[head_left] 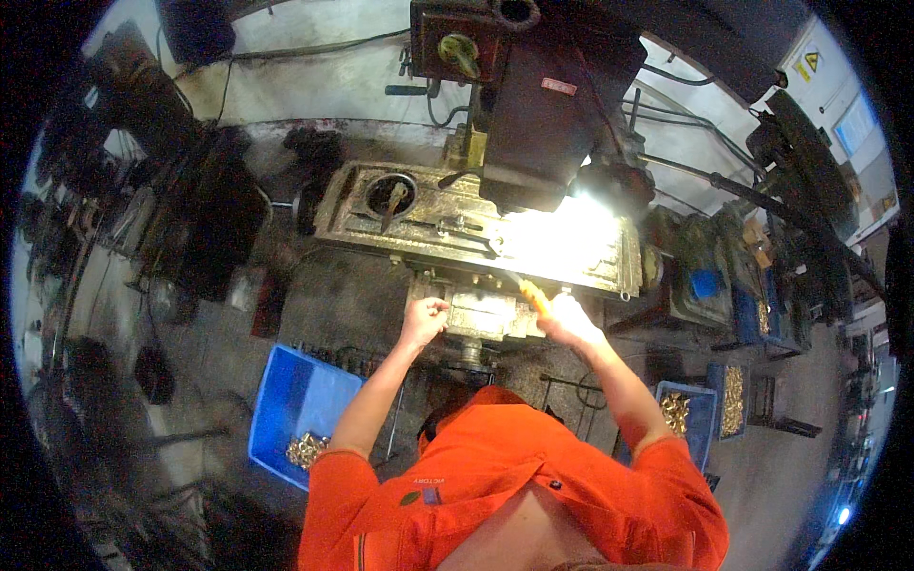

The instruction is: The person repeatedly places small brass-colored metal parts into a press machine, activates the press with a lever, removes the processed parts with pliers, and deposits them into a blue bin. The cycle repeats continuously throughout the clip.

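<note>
I stand at a milling machine with a grimy metal table (381,224) under a dark machine head (552,105). My left hand (424,319) is closed near the front of the machine's knee (481,319), below the table edge; whether it grips anything is not visible. My right hand (568,317) holds an orange-handled tool (533,295), whose tip points up toward the brightly lit part of the table (571,243). Both arms wear orange short sleeves.
A blue crate (290,400) with several brass parts (307,447) sits on the floor at my left. More blue bins with brass parts (731,400) stand at my right. Dark machinery (209,209) crowds the left side, another machine (800,162) the right.
</note>
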Tool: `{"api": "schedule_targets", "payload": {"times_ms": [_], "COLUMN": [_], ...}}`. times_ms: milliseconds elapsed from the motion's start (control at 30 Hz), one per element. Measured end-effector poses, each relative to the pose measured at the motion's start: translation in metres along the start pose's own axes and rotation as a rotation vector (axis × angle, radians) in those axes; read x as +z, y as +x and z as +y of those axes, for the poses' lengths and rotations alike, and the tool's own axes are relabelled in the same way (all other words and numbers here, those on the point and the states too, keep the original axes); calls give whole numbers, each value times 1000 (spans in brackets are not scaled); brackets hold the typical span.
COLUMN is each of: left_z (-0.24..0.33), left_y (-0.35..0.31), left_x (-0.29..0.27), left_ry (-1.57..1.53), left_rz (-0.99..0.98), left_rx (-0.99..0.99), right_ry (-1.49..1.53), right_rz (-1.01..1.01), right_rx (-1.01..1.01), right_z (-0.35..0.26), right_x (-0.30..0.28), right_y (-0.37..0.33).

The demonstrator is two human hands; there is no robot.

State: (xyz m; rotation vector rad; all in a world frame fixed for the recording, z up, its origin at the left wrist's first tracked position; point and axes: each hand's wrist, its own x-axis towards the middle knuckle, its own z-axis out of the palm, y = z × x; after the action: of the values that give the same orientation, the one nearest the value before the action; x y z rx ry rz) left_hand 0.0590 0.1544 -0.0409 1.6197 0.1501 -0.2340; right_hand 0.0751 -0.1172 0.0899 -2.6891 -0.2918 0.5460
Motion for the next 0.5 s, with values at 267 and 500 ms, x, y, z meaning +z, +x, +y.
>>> {"api": "schedule_targets", "payload": {"times_ms": [267, 500], "left_z": [14, 46], "left_y": [-1, -25], "left_x": [26, 75], "left_ry": [464, 546], "left_rz": [-37, -163], "left_rx": [150, 302], "right_ry": [220, 168], "right_rz": [-372, -388], "right_rx": [-14, -74], "right_z": [40, 71], "right_x": [43, 62], "right_y": [-73, -64]}}
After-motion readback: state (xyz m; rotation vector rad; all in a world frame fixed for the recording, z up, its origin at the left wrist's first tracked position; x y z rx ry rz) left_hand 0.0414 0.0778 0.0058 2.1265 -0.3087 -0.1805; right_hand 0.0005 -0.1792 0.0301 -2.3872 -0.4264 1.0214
